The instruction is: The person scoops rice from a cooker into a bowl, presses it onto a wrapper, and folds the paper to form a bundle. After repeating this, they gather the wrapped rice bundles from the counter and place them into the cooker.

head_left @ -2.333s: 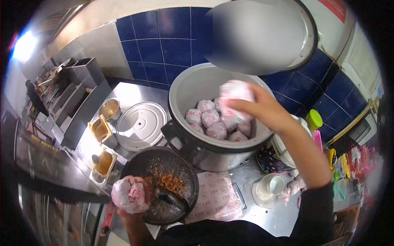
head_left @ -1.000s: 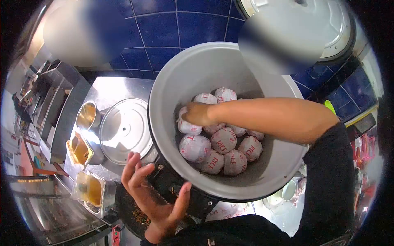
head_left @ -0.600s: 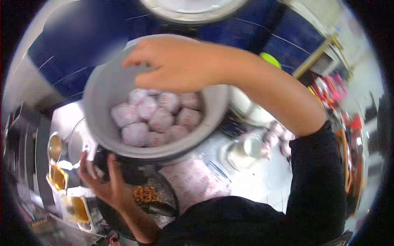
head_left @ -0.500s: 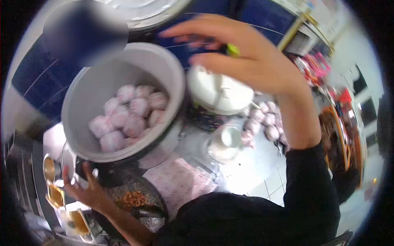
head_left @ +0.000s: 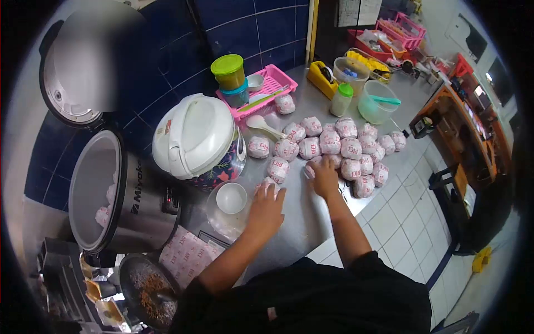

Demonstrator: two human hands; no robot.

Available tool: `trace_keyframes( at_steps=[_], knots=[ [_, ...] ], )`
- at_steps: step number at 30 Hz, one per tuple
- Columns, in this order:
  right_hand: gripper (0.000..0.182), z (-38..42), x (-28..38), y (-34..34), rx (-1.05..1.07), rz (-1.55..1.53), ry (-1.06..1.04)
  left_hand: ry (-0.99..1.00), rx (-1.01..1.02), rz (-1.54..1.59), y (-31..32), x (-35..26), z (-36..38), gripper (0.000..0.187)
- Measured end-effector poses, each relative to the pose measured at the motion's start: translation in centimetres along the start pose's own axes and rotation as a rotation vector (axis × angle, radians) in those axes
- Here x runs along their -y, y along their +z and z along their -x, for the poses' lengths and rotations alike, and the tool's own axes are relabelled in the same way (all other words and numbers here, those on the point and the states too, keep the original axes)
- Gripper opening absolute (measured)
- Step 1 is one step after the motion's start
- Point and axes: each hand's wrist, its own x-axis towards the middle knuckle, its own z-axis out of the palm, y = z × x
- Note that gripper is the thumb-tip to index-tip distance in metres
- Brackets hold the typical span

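Note:
Many paper-wrapped balls [head_left: 309, 147] printed with red letters lie grouped on the metal counter. My left hand [head_left: 268, 209] has its fingers curled over a wrapped ball [head_left: 270, 182] at the near end of the group; most of that ball is covered by the fingers. Close to the group's front edge, my right hand [head_left: 324, 179] closes around another wrapped ball [head_left: 309, 170], which is largely hidden. Beside my left hand stands a small white bowl [head_left: 231, 198] in a clear container [head_left: 217, 222].
At left are an open steel rice cooker [head_left: 146, 203] with wrapped balls inside and a white-lidded cooker [head_left: 192, 136]. A pan of brown filling [head_left: 146, 289] sits near me. Behind the balls are a pink basket [head_left: 278, 80], a tape dispenser [head_left: 321, 79] and a green-lidded shaker [head_left: 341, 100].
My view has swung from the open cooker to the counter. Both hands have moved to the wrapped balls: my right from above the white lid, my left from beside the open cooker.

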Motion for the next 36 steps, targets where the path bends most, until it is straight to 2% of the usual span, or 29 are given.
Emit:
trace_keyframes(
  at_steps=[1, 3, 4, 6, 7, 9, 11, 13, 14, 15, 16, 18, 20, 22, 24, 26, 27, 28, 29, 30, 32, 34, 36],
  knots=[
    [0.057, -0.1, -0.1, 1.5, 0.006, -0.022, -0.007, -0.010, 0.012, -0.018, 3.7, -0.1, -1.1, 0.053],
    [0.054, -0.4, -0.3, 3.5, -0.220, 0.110, -0.008, -0.221, 0.035, -0.577, 9.6, 0.3, -3.0, 0.042],
    [0.054, -0.4, -0.4, 2.8, -0.223, 0.096, -0.012, -0.226, 0.036, -0.591, 10.2, 0.1, -3.9, 0.042],
    [0.051, 0.3, -0.7, -0.2, -0.083, -0.316, 0.071, -0.379, 0.269, -0.571, 10.6, 0.0, -5.9, 0.027],
    [0.053, 0.6, -1.0, -0.5, -0.108, -0.378, 0.092, -0.386, 0.268, -0.577, 10.6, 0.5, -6.9, 0.027],
    [0.048, 0.6, -2.0, 0.4, -0.138, -0.509, 0.080, -0.304, 0.421, -0.525, 10.2, 1.2, -7.9, 0.034],
    [0.042, 0.7, -2.5, 0.3, -0.171, -0.637, 0.067, -0.256, 0.379, -0.449, 9.0, 1.3, -7.5, 0.041],
    [0.032, 1.2, -2.3, -2.0, 0.317, -1.975, 0.580, -0.207, 0.335, -0.376, 6.6, 1.0, -6.8, 0.048],
    [0.032, 1.4, -2.1, -2.5, 0.323, -1.973, 0.573, -0.219, 0.295, -0.218, 5.1, 0.7, -6.3, 0.057],
    [0.031, 1.7, -2.0, -3.0, 0.376, -2.265, 0.503, -0.230, 0.249, -0.060, 3.3, 0.4, -5.9, 0.066],
    [0.031, 1.7, -1.6, -3.7, 0.436, -2.552, 0.418, -0.241, 0.240, -0.057, 0.4, 0.1, -5.3, 0.066],
    [0.041, 1.5, 1.4, -8.2, 0.326, -2.425, 0.536, -0.303, 0.538, 0.761, -5.2, 0.9, -3.2, 0.063],
    [0.044, 0.9, 3.8, -11.4, 0.394, -2.365, 0.282, -0.017, 0.495, 1.203, -4.2, 3.2, 1.9, 0.064],
    [0.052, 0.0, 7.9, -15.6, 0.538, -2.266, -0.130, 0.054, 0.796, 1.541, -7.2, 4.1, 6.7, 0.064],
    [0.077, -1.0, 13.6, -19.9, 0.645, -2.068, -0.394, 0.058, 0.646, 1.498, -7.4, 5.8, 12.2, 0.068],
    [0.074, -0.9, 21.3, -23.8, 0.619, -1.996, -0.385, 0.065, 0.522, 1.444, -7.7, 7.1, 17.7, 0.072],
    [0.074, -1.1, 25.2, -24.8, 0.662, -1.982, -0.411, -0.067, 0.465, 1.652, -8.0, 7.4, 20.3, 0.076],
    [0.070, -1.4, 29.0, -25.6, 0.669, -1.865, -0.550, -0.193, 0.404, 1.862, -8.1, 7.9, 22.7, 0.079],
    [0.066, -1.5, 32.8, -26.4, 0.666, -1.745, -0.682, -0.240, 0.408, 1.936, -7.8, 8.9, 24.9, 0.083],
    [0.061, -1.4, 36.3, -27.6, 0.780, -1.603, -0.717, -0.238, 0.375, 1.944, -7.3, 9.3, 26.7, 0.083],
    [0.061, -2.3, 45.0, -26.7, 0.749, -1.373, -0.869, -0.184, 0.157, 2.021, -6.8, 10.5, 29.9, 0.070],
    [0.057, -2.9, 53.3, -25.0, 0.856, -1.139, -0.902, -0.183, 0.097, 1.964, -6.3, 11.8, 32.5, 0.069],
    [0.060, -3.7, 60.8, -21.6, 0.918, -0.822, -0.836, -0.407, -0.045, 1.887, -7.3, 12.8, 34.6, 0.069]
  ],
)
